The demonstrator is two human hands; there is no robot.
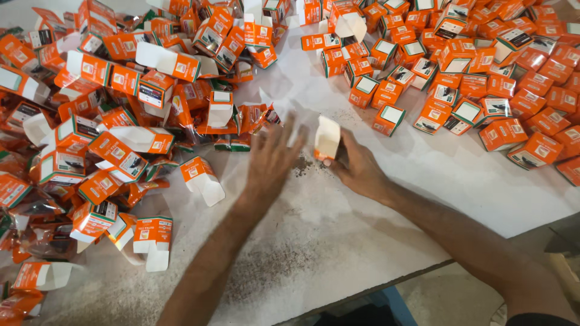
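My right hand (356,169) grips a small orange and white carton (327,139) with its white flap standing up, resting on the white table (338,217). My left hand (272,160) is flat and blurred, fingers spread, just left of that carton and holding nothing. It lies nearest a clear pouch with orange print (251,118). Dark crumbs (302,164) lie on the table between my hands.
A heap of open orange cartons and clear pouches (96,121) covers the left side. Closed orange cartons (483,72) are piled at the upper right. One open carton (202,178) lies alone left of my left forearm. The table edge (423,268) runs at the lower right.
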